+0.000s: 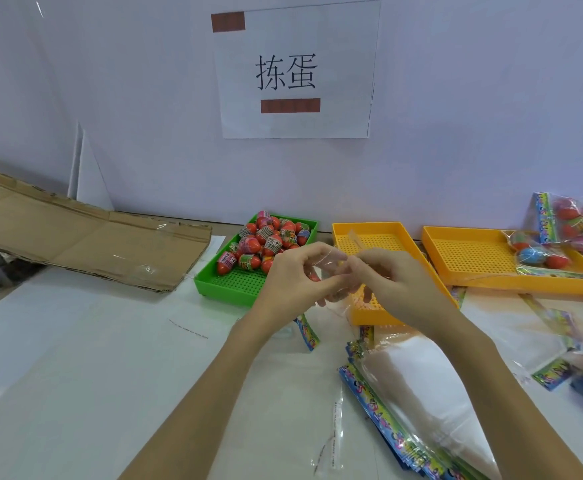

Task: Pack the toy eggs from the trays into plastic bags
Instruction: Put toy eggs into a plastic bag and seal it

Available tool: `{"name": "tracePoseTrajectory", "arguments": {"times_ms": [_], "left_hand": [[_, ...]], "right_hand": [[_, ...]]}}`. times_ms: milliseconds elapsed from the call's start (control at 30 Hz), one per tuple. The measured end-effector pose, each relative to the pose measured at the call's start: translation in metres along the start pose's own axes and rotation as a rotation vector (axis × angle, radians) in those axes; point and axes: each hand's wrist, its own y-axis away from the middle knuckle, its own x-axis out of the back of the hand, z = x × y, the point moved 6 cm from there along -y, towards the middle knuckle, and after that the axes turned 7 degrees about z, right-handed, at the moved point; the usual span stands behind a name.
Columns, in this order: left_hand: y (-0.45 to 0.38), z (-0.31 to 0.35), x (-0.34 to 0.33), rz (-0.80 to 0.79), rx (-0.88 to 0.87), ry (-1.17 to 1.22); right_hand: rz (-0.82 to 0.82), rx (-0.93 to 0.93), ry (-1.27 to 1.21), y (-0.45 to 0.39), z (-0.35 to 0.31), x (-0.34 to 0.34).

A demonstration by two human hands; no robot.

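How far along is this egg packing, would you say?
Some is done: filled bags of eggs lie on and beside the far right yellow tray. In hand: the left hand and right hand pinch a clear bag, apparently opening it. Left: a heap of toy eggs in the green tray, and a stack of unused bags.
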Motion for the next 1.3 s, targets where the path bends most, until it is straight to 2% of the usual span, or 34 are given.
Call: {"name": "tracePoseTrajectory", "arguments": {"times_ms": [100, 300, 467, 800, 867, 967, 1067, 1200, 1300], "left_hand": [[-0.001, -0.003, 0.005, 0.065, -0.011, -0.059], [0.0, -0.004, 0.008, 0.12, -0.041, -0.109], [0.0, -0.004, 0.006, 0.148, -0.023, -0.112], [0.0, 0.0, 0.007, 0.099, 0.069, 0.045], [-0.001, 0.001, 0.004, 0.049, 0.091, 0.081], [0.001, -0.003, -0.005, -0.122, 0.158, 0.035], [0.005, -0.005, -0.009, -0.24, 0.271, 0.082], [0.003, 0.0, -0.005, -0.181, 0.326, 0.23], [0.003, -0.002, -0.005, -0.195, 0.364, 0.33]], "right_hand": [[-0.056, -0.035, -0.046, 0.001, -0.002, -0.008], [-0.199, 0.031, 0.099, 0.005, 0.007, -0.013], [-0.076, 0.073, 0.079, 0.007, -0.001, -0.021], [-0.007, 0.106, 0.128, 0.006, -0.008, -0.019], [-0.005, 0.111, 0.111, 0.006, -0.008, -0.018], [0.014, 0.101, 0.098, 0.006, -0.006, -0.016], [0.076, 0.088, 0.084, 0.004, -0.003, -0.008], [0.205, 0.121, -0.01, 0.001, -0.009, 0.0], [0.366, 0.165, -0.083, 0.003, -0.018, 0.011]]}}
